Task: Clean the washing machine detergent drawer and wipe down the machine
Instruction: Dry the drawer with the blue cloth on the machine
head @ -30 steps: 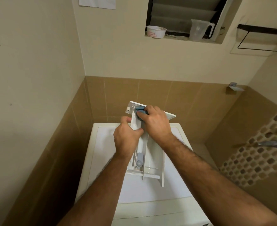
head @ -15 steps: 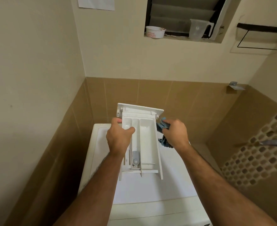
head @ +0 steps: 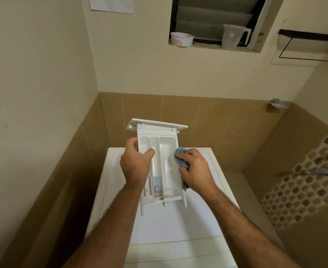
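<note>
The white detergent drawer (head: 165,151) is out of the machine and held above the white washing machine top (head: 201,219), its open compartments facing me and its front panel pointing away. My left hand (head: 136,165) grips the drawer's left wall, thumb inside the left compartment. My right hand (head: 196,171) is closed on a bunched blue cloth (head: 179,158) and presses it against the drawer's right edge, at the large right compartment. A grey-blue cap sits in the middle channel near the drawer's rear end.
Tiled walls close in on the left and behind the machine. On a window ledge high up stand a white bowl (head: 182,39) and a clear measuring jug (head: 232,36). A tap (head: 319,171) juts from the mosaic wall at the right.
The drawer has turned from tilted sideways to facing me squarely. My right hand came off the front panel, swung out to the right, and now has the cloth against the right compartment's edge.
</note>
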`<state>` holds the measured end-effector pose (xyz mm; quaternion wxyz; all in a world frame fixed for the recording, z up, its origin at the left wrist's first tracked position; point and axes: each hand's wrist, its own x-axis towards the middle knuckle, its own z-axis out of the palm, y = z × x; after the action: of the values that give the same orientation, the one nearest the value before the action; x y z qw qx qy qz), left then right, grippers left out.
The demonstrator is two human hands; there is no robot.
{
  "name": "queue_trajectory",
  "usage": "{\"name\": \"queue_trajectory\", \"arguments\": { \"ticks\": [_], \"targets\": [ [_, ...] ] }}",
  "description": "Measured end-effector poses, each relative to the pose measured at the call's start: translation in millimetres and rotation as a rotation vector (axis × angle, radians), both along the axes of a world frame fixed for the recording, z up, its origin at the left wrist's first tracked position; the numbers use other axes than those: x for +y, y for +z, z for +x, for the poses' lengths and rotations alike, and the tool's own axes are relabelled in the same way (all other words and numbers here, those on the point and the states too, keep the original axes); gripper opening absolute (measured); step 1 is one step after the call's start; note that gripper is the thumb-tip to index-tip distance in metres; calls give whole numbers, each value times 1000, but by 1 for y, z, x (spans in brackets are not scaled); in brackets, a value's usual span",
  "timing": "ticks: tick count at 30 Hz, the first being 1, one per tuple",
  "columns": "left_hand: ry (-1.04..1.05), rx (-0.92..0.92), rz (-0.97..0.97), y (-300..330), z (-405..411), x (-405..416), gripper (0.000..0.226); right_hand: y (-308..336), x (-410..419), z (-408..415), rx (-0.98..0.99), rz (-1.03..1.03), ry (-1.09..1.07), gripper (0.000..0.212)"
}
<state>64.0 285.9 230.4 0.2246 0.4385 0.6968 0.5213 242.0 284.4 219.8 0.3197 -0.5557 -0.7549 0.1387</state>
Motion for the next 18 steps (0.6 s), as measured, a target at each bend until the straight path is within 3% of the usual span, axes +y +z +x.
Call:
{"name": "queue_trajectory", "arguments": {
  "ticks": [6,12,14,18],
  "targets": [
    [-17,21,0,-4,16,0,51,19,29,-1,57,150,-74,42],
    [16,45,25,-2,24,2,49,-5,17,5,12,179,16,23],
    [20,55,28,-5,25,1,51,-16,5,7,105,174,-22,8],
    [31,58,20,-8,31,1,51,-9,12,7,446,-43,-224,31]
  ]
}}
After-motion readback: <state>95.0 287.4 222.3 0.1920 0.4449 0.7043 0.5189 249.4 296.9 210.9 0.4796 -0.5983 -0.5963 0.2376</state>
